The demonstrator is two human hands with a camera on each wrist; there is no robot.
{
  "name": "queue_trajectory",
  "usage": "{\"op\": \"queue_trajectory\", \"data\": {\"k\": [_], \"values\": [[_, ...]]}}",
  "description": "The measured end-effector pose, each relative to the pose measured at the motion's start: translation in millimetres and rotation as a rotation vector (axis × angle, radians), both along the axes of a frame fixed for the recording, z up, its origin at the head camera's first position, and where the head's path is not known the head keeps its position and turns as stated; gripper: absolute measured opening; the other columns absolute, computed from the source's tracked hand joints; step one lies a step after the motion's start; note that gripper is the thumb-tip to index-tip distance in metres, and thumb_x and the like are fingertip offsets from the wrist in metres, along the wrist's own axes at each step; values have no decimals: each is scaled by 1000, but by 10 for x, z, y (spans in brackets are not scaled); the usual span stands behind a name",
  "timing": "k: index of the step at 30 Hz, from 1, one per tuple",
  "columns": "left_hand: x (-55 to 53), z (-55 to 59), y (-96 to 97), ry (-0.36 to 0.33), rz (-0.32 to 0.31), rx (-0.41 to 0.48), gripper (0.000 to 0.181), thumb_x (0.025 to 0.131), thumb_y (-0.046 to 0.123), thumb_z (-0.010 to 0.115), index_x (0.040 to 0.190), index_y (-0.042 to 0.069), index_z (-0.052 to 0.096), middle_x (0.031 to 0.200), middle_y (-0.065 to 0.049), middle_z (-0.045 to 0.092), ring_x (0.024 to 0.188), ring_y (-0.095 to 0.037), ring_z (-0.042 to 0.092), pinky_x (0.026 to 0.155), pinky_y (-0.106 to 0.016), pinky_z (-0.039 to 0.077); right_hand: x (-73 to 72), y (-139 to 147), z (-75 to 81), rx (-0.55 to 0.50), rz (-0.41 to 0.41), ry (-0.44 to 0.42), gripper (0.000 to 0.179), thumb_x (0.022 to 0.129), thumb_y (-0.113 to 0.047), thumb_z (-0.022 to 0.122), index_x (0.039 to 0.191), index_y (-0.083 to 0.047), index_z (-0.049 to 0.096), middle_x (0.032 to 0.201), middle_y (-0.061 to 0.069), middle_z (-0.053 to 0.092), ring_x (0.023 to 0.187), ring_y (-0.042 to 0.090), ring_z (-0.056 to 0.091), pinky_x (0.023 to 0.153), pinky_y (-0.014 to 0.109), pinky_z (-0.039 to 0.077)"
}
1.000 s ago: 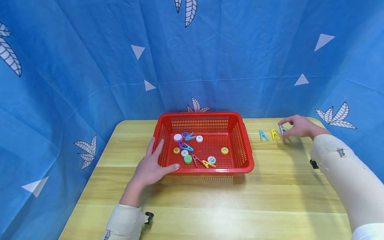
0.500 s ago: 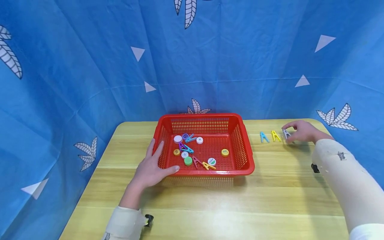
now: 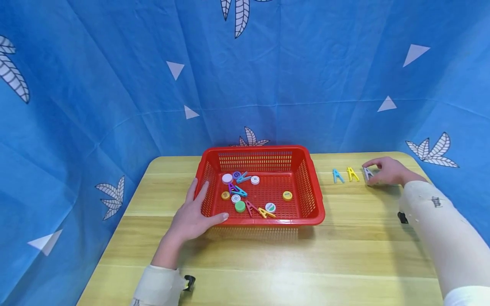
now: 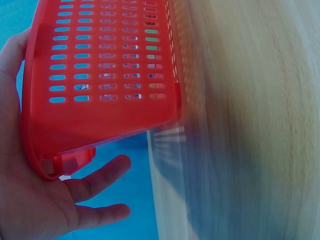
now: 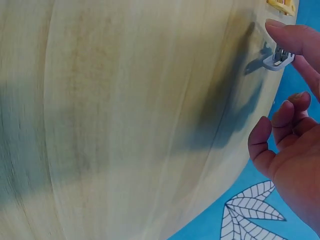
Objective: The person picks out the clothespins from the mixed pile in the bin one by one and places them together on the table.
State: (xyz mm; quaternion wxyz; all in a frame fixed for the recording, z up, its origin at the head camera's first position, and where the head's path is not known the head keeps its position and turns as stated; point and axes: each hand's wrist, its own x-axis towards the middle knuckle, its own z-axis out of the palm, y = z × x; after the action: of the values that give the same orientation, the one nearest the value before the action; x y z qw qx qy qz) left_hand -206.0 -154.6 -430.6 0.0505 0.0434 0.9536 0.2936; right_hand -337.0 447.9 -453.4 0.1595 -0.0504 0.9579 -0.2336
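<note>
At the right of the head view my right hand (image 3: 388, 171) pinches a grey clothespin (image 3: 367, 172) between thumb and forefinger, low over the table. In the right wrist view the grey clothespin (image 5: 278, 60) shows just beneath the fingertips, and the other fingers are bent away from it. Left of it lie a yellow clothespin (image 3: 352, 174) and a light blue clothespin (image 3: 337, 175), side by side. My left hand (image 3: 192, 221) rests at the front left corner of a red plastic basket (image 3: 264, 222), fingers spread and fairly straight, thumb over the front rim.
Inside the basket lie several bottle caps, among them a green cap (image 3: 240, 207) and a yellow cap (image 3: 287, 195), with several clothespins such as a red clothespin (image 3: 251, 208). Blue patterned cloth (image 3: 306, 85) rises behind the wooden table (image 3: 287, 263).
My right hand has shifted slightly right with the grey clothespin, leaving a wider gap to the yellow clothespin. My left hand stays at the basket corner. The head view has tilted a little.
</note>
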Motion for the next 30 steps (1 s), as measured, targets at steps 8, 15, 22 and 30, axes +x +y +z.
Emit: {"op": "queue_trajectory", "data": {"k": [8,15,22,30], "values": [[10,-13,-9,8,0,-2,123,68,71,77,162,22,15,165,-6,1,134,-37,36,82,-53,56,-9,-4,-80,-1,-9,23,69,81,-31,83,135,1,56,130,41,43,110,53,46,89,68,41],[25,-15,-12,9,2,8,123,67,68,79,162,22,15,165,-5,2,133,-37,37,81,-52,57,-16,0,-180,-10,-16,24,71,82,-34,81,137,1,53,133,41,40,113,54,44,92,72,38],[32,-33,-31,13,5,2,124,67,69,79,162,21,16,165,-6,2,133,-37,38,81,-52,57,-40,-9,-209,-16,-21,28,71,83,-33,80,139,1,51,134,41,39,116,55,42,93,72,36],[5,-9,4,13,11,8,124,67,70,79,162,23,16,165,-4,2,135,-36,35,81,-52,57,-22,32,-195,-18,-6,25,73,84,-34,79,140,1,49,135,42,38,118,58,42,93,72,37]]}}
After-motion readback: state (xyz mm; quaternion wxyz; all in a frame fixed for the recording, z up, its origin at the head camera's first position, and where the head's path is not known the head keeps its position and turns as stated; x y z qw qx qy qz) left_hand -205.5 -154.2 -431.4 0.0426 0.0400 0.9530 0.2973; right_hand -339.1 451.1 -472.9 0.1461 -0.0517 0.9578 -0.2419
